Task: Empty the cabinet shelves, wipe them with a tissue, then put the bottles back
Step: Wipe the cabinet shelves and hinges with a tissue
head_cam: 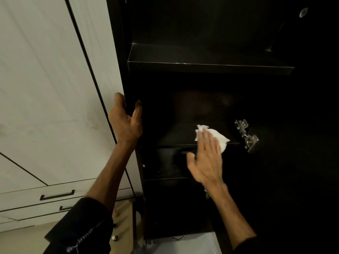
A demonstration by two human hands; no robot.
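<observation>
Dark bare shelf [176, 136] lay before us; our right hand [207, 158], fingers flat, pressed crumpled white tissue [220, 138] near its front edge, our left hand [126, 121] gripping the cabinet side [128, 85].

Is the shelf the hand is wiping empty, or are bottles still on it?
Empty, as far as the dark shows: the shelf carries only the tissue under the right hand.

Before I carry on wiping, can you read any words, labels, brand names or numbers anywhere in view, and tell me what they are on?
None: no readable text in this view.
The dark cabinet, the white tissue under the right hand and the metal hinge show no lettering.
The white doors near the left hand are plain.
The pale stitching on the dark sleeve is a pattern, not readable as letters.
</observation>
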